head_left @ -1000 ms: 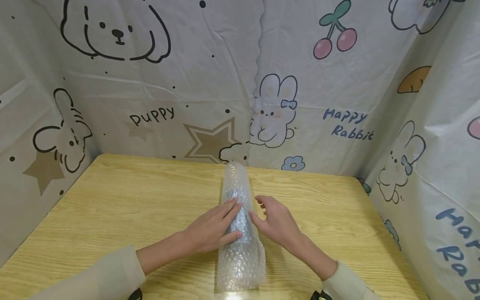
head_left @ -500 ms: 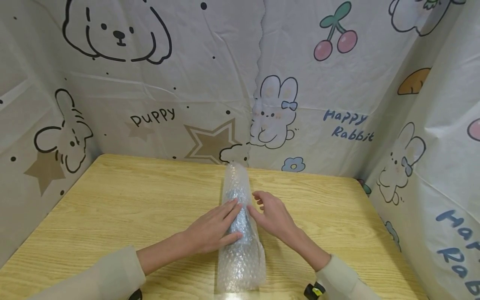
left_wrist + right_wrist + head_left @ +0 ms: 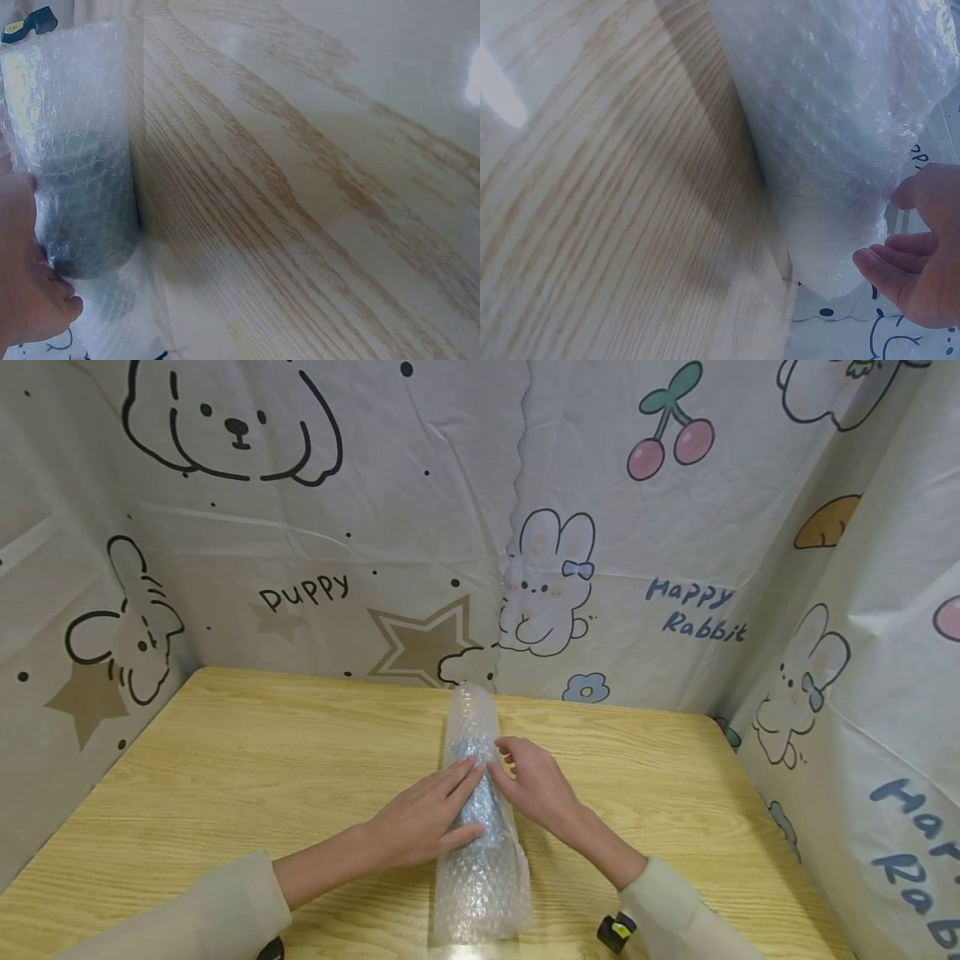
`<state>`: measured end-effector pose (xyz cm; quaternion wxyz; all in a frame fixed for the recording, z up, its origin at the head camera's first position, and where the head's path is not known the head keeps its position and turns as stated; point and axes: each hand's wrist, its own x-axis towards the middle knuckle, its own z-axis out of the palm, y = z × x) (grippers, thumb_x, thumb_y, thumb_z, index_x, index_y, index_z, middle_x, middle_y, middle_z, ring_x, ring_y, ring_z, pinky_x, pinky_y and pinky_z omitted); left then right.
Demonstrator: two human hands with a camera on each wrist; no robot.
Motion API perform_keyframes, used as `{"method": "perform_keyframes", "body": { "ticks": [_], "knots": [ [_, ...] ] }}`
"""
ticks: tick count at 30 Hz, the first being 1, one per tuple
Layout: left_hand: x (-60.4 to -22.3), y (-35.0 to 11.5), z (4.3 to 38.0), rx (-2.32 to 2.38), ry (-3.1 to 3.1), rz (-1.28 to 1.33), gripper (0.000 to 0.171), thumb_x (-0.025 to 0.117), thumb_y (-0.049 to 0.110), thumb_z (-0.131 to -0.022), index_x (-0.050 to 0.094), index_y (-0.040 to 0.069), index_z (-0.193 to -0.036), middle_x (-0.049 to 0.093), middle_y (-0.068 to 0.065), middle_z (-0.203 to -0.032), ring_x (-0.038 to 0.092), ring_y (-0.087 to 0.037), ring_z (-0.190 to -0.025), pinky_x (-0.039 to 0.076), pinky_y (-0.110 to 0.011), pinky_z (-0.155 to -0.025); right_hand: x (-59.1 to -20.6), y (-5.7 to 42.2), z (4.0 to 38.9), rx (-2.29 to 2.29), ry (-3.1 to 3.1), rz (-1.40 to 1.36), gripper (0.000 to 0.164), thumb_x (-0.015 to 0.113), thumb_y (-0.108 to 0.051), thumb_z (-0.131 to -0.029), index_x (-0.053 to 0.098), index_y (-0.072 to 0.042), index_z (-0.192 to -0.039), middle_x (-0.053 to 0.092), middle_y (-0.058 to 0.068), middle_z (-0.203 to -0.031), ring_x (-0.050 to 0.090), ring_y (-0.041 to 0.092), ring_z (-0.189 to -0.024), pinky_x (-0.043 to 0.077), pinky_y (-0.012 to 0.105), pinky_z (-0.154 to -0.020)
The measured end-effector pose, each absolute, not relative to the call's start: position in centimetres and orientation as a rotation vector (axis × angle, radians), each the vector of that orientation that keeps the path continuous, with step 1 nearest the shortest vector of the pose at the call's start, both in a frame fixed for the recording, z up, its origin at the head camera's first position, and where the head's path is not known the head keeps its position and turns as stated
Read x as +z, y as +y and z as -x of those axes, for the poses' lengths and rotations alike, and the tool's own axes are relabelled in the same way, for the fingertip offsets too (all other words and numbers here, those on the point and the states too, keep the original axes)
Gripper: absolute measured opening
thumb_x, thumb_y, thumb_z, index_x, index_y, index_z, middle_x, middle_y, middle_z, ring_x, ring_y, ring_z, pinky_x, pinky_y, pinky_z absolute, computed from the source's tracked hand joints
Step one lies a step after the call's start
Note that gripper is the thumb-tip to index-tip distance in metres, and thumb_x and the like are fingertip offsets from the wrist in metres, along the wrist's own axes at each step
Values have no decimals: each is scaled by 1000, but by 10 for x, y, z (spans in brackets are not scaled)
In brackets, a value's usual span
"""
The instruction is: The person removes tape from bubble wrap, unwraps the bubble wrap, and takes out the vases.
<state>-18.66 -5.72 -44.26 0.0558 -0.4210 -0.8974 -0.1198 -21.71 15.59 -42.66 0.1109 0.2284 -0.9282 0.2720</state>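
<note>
A long bundle of clear bubble wrap (image 3: 483, 893) lies lengthwise on the table, its narrow end toward the back wall. Inside it shows a bluish, cylinder-shaped thing, a dark cylinder (image 3: 86, 217) in the left wrist view; the wrap blurs its kind. My left hand (image 3: 423, 814) rests on top of the bundle, fingers straight and thumb spread. At the bundle's right side is my right hand (image 3: 538, 785), fingers loosely bent and thumb tip right at the wrap. In the right wrist view the bubble wrap (image 3: 817, 150) bulges from the table.
The wood-grain table (image 3: 247, 760) has its back edge against a printed cloth wall (image 3: 405, 527) with puppies, rabbits and cherries. More cloth hangs at both sides. Sleeves cover both forearms, and a small black device (image 3: 617, 932) sits by the right wrist.
My right hand has moved left and slightly farther back, in to the bundle's right side. The left hand and the bundle have stayed in place.
</note>
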Motion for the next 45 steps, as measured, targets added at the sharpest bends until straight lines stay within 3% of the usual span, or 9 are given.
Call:
{"method": "perform_keyframes", "body": {
  "ticks": [13,25,31,37,45],
  "knots": [
    [-442,-56,188,-347,-2731,1288,78,44,51,-104,28,-7,-153,25,-25,-159,25,-35,-147,30,-47,-115,-423,151,225,740,-2743,-693,35,69,-18,-94,66,6,-118,70,18,-107,70,31,-90,59,37,-73],
    [-442,-56,188,-358,-2707,1293,78,45,50,-104,27,-7,-153,26,-25,-158,26,-35,-146,30,-47,-115,-416,147,226,510,-2738,-753,22,69,-11,-91,72,3,-108,74,13,-97,71,20,-80,59,32,-67],
    [-443,-56,188,-370,-2710,1305,78,46,50,-104,28,-7,-153,25,-25,-158,25,-35,-146,30,-47,-115,-417,146,226,385,-2685,-817,19,71,-9,-91,73,1,-108,74,13,-101,72,24,-87,59,34,-70],
    [-443,-56,187,-371,-2698,1306,78,46,50,-104,29,-8,-153,25,-25,-158,26,-35,-146,31,-47,-115,-419,146,227,252,-2600,-919,10,70,-9,-93,74,-3,-100,74,9,-91,71,21,-79,58,33,-65],
    [-444,-55,187,-368,-2667,1314,78,48,49,-104,29,-9,-152,27,-26,-158,27,-36,-146,32,-47,-114,-422,147,228,125,-2506,-960,7,75,-9,-89,74,-5,-94,72,6,-84,70,20,-71,57,31,-58]
  ]
}}
